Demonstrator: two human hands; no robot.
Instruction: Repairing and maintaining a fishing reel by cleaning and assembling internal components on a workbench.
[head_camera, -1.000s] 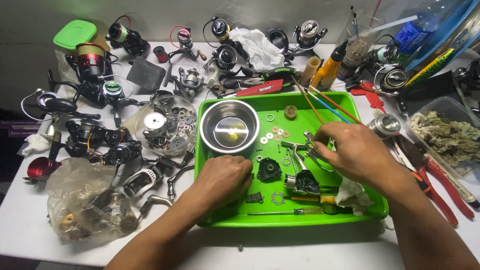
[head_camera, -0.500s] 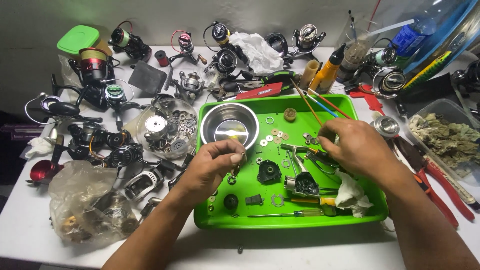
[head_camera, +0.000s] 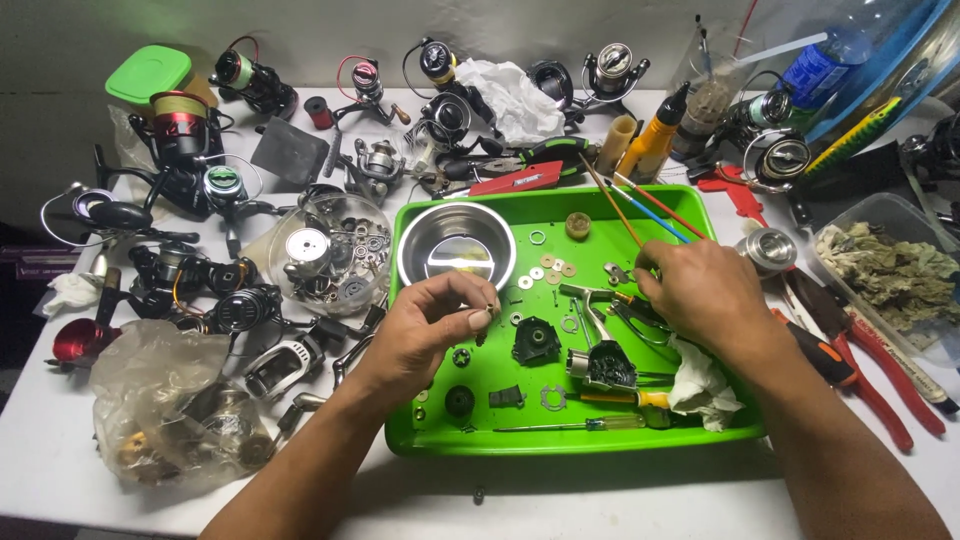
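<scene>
Left hand (head_camera: 430, 320) pinches a tiny part (head_camera: 488, 310) above the green tray (head_camera: 560, 205); a slip could lose it among washers. Right hand (head_camera: 700, 290), closed on pliers (head_camera: 625, 305), could nudge loose parts.

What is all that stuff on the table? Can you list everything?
tray: one, green, centre
bowl: one, steel, tray's back left
washers: several, silver and tan, mid tray
reel body: one, black, right of tray's middle
screwdriver: one, yellow-handled, tray's front
fishing reels: many, black, left and back
plastic bag: one, clear, front left
pliers: one, red, right
left hand: pinching a tiny part
right hand: over tray's right
</scene>
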